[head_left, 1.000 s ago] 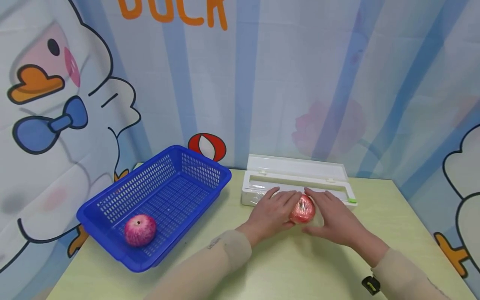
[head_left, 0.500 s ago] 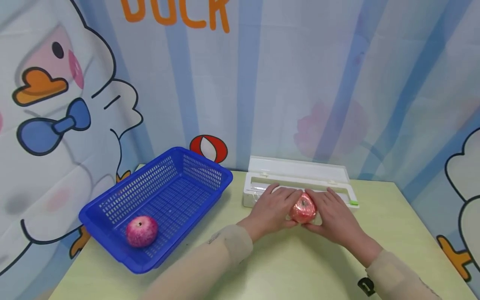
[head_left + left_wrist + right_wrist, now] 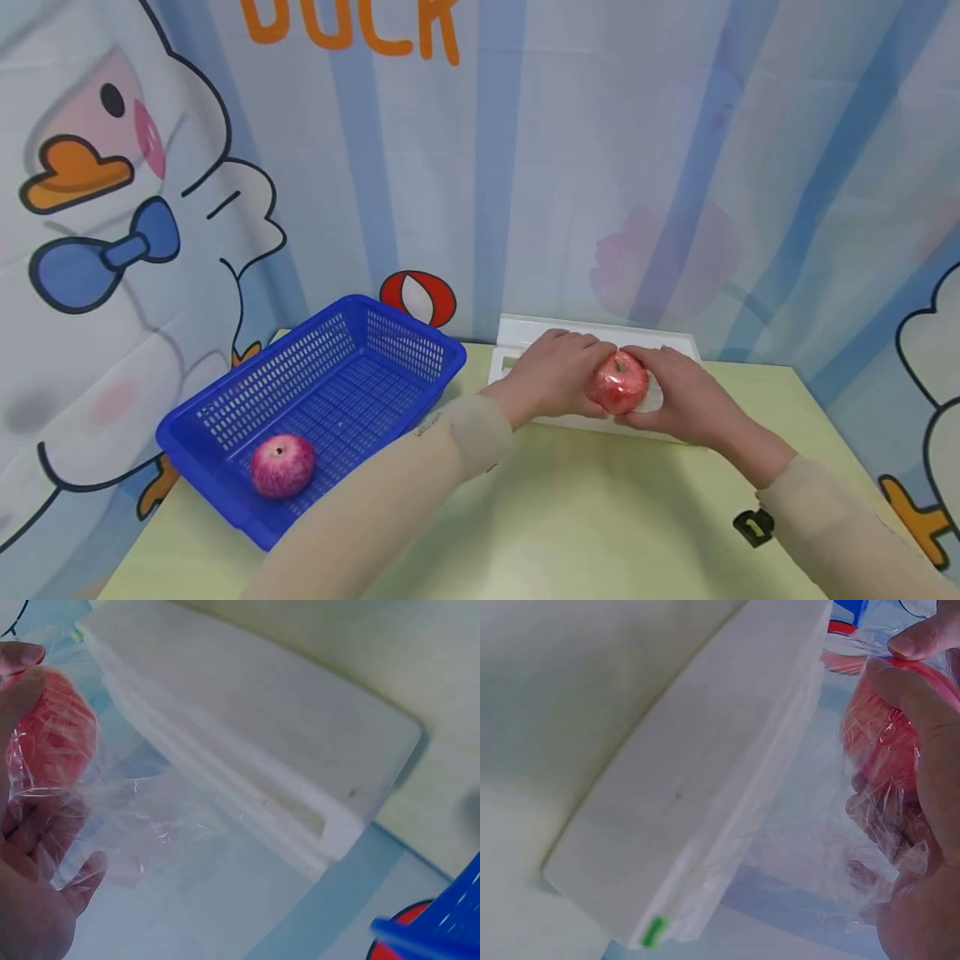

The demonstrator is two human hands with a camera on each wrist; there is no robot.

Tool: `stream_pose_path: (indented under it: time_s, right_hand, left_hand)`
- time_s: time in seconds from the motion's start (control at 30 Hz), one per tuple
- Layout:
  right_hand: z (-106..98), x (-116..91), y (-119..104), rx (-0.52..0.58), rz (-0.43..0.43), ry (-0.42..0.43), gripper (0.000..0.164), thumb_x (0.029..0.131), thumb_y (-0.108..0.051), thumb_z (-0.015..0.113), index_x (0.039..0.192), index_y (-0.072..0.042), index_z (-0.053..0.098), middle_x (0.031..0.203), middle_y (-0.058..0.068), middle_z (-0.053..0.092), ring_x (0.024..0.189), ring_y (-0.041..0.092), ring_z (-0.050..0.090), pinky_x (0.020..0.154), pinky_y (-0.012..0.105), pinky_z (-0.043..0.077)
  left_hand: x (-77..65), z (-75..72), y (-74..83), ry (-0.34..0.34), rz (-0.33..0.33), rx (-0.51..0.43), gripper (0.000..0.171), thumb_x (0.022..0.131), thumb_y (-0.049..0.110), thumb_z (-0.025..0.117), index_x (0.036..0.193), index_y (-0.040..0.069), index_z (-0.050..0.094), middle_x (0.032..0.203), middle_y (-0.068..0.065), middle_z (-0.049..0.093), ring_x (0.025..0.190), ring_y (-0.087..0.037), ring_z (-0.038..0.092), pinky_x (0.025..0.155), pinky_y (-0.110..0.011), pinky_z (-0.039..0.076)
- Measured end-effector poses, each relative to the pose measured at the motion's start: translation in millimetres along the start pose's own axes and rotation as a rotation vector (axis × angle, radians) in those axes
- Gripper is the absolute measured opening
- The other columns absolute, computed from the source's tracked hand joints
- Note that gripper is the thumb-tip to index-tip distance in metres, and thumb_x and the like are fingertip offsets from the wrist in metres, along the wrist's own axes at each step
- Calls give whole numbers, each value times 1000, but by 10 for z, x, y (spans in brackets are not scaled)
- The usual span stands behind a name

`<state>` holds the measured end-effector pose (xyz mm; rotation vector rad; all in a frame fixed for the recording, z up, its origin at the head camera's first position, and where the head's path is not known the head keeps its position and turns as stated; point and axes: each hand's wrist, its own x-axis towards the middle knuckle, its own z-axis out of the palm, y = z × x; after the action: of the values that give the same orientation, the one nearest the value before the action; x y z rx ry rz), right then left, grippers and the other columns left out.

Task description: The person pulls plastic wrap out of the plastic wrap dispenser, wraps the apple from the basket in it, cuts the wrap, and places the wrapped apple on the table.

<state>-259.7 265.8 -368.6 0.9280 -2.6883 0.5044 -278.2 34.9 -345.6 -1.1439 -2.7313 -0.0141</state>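
Between my two hands I hold a red apple (image 3: 619,383) wrapped in cling film, its stem facing up. My left hand (image 3: 558,375) grips it from the left and my right hand (image 3: 678,396) from the right, with thumbs at the near side. Loose cling film (image 3: 161,825) trails off the apple in the left wrist view, and crumpled film (image 3: 889,840) also surrounds my right fingers. Just behind and below stands the white cling film dispenser (image 3: 517,333) with its lid raised; my hands hide much of it. A green piece shows at its end in the right wrist view.
A blue plastic basket (image 3: 352,300) stands at the left of the pale table (image 3: 570,517), with a second, unwrapped pinkish-red apple (image 3: 282,466) inside. A printed duck curtain (image 3: 525,167) hangs behind the table. A small black object (image 3: 753,527) shows near my right sleeve.
Both hands have lifted the wrapped apple up and slightly right, in front of the dispenser. My right hand, loose around it a second ago, has closed in on the apple. The basket stays put.
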Motion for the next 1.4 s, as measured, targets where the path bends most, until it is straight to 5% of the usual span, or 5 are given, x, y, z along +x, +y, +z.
stream_pose_path:
  time_s: [0.43, 1.4]
  right_hand:
    - [-382, 367, 127, 52, 4, -17, 81, 76, -22, 98, 145, -2, 59, 130, 16, 70, 115, 37, 66, 94, 63, 58]
    - [-850, 625, 24, -12, 57, -26, 90, 78, -26, 98, 154, -5, 53, 143, 19, 64, 127, 41, 59, 101, 68, 51]
  left_hand:
    - [321, -409, -169, 0, -10, -66, 72, 88, 53, 86, 144, 19, 57, 134, 6, 67, 125, -13, 62, 113, -40, 46]
    - [452, -771, -249, 104, -44, -21, 74, 87, 54, 86, 146, 21, 55, 137, 7, 65, 128, -12, 61, 113, -38, 46]
